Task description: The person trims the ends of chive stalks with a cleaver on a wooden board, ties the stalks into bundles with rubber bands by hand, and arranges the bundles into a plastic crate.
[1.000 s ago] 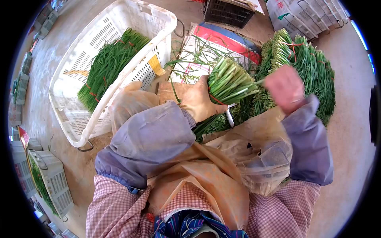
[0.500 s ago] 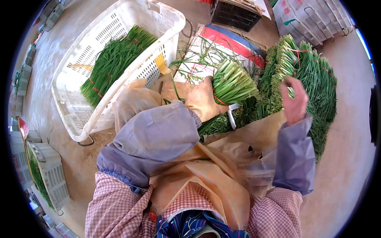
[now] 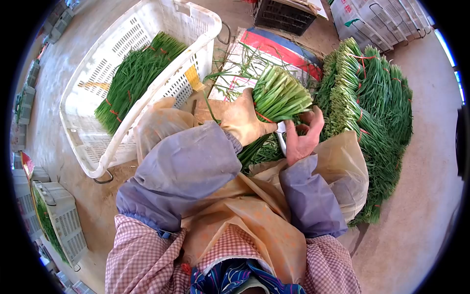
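Note:
My left hand [image 3: 243, 119], in a tan glove, is wrapped round a bundle of green stalks [image 3: 280, 94], cut ends up, with a red band near my fingers. My right hand [image 3: 303, 138] is bare and lies just right of the bundle's lower edge, its thumb and fingers curved apart. A pale metal piece [image 3: 282, 135] shows between the two hands; how it is held is hidden. More banded bundles [image 3: 379, 105] are piled at the right. Loose trimmings lie on a printed sack [image 3: 242, 62] beyond my left hand.
A white crate [image 3: 108, 161] holding banded green bundles [image 3: 135, 78] stands at the left. A dark crate [image 3: 282, 17] is at the top, pale crates [image 3: 374, 19] are stacked at the top right, and another crate [image 3: 67, 223] stands at the lower left.
My right hand has moved left and down from above the piled bundles to beside the held bundle. My left hand keeps its hold, and the view has shifted slightly.

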Tool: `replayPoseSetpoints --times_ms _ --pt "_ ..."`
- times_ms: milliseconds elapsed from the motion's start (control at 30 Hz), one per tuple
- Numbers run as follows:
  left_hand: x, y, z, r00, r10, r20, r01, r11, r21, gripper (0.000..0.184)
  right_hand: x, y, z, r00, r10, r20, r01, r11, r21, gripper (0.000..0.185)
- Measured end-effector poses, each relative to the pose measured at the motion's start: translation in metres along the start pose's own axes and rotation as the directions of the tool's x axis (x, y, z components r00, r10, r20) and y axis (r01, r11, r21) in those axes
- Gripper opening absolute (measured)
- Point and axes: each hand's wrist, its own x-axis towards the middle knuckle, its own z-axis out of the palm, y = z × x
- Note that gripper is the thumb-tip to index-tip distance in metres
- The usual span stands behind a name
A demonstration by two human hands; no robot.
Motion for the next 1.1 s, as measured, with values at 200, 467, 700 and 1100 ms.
replayPoseSetpoints --times_ms 200,467,700,1100 --pt "-0.017 0.038 -0.026 0.996 -0.086 -0.005 0.086 0.993 0.086 0.086 0.022 0.013 -0.002 0.877 -0.478 -0.056 0.463 0.870 -0.173 0.045" --pt "-0.014 0.021 -0.012 0.995 0.075 -0.059 -0.063 0.980 0.190 0.078 0.136 0.011 -0.115 0.922 -0.364 -0.133 0.225 0.783 -0.580 0.022" --pt "-0.018 0.015 0.003 0.967 0.240 -0.079 -0.207 0.931 0.301 0.085 0.098 -0.114 -0.020 0.496 -0.562 0.662 0.848 0.476 -0.232 0.017" --pt "-0.017 0.022 -0.003 0.976 0.216 0.034 -0.210 0.885 0.415 0.084 0.120 -0.075 -0.035 0.889 -0.066 0.453 -0.091 0.944 0.316 0.007"
